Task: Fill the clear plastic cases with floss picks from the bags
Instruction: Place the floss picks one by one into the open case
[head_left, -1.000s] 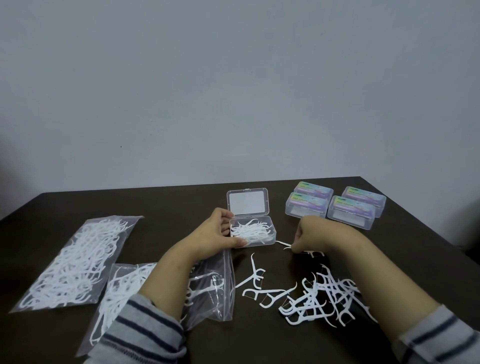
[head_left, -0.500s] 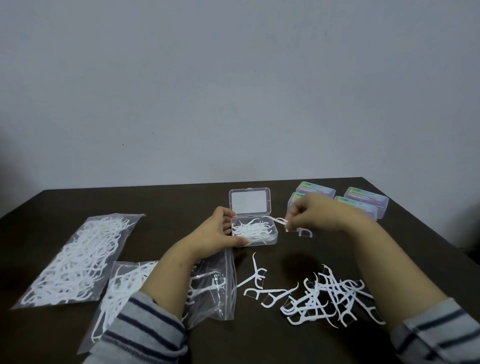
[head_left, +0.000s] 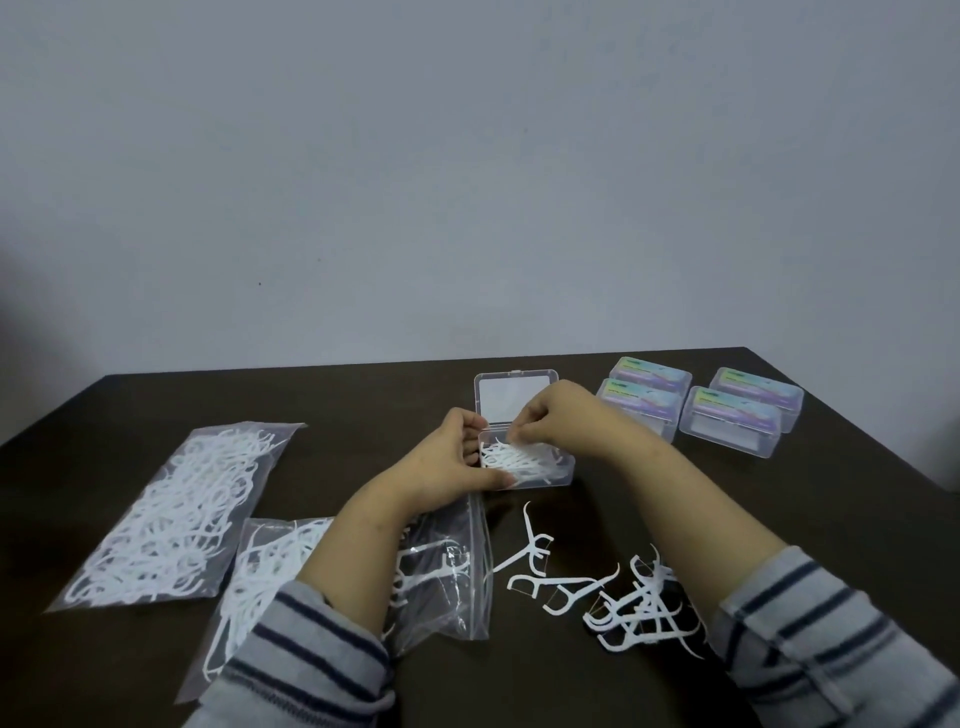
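On a dark table (head_left: 156, 405), two bags (head_left: 176, 514) of floss picks lay left, one partly hidden by a sleeve. The left hand (head_left: 452, 462) gripped the open clear case (head_left: 563, 470); the right hand (head_left: 550, 415) pinched something indistinct over it.

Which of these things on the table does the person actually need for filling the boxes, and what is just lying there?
In use:
open box, steadied by the left hand
right hand, over the box
loose floss picks
two bags of picks

Lying about:
four closed boxes, standing apart at the back right
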